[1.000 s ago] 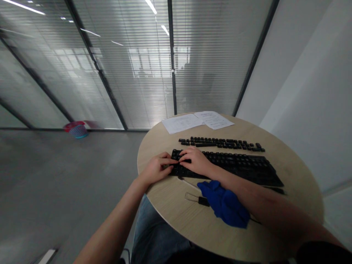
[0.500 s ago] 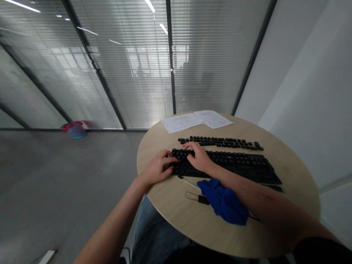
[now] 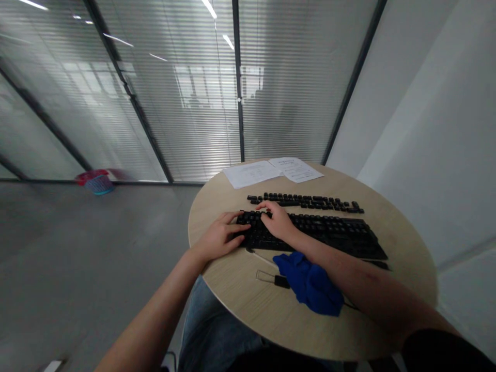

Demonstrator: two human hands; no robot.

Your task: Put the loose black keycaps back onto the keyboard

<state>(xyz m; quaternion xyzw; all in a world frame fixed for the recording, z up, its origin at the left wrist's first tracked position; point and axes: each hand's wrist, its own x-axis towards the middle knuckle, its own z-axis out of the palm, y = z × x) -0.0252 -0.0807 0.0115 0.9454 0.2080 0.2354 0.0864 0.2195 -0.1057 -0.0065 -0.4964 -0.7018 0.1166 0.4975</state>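
A black keyboard [image 3: 333, 235] lies across a round wooden table [image 3: 240, 294]. My left hand [image 3: 217, 239] clasps the keyboard's left end, fingers curled against its edge. My right hand [image 3: 277, 222] rests on the upper left keys with its fingertips bent and pinched together; what they hold, if anything, is hidden. Just behind the keyboard runs a row of loose black keycaps [image 3: 310, 201]. In front of the keyboard, under my right forearm, lie a crumpled blue cloth [image 3: 310, 285] and a small wire tool with a black handle [image 3: 273, 279].
Two printed sheets [image 3: 251, 173] [image 3: 296, 169] lie at the table's far edge. Glass partitions with blinds stand behind the table, a white wall to the right. A red and blue basket [image 3: 95, 182] sits on the grey floor at the left.
My right hand went from the left keys towards the loose keycap row and has drawn back onto the upper left keys. My left hand stays at the keyboard's end. The view shifted slightly.
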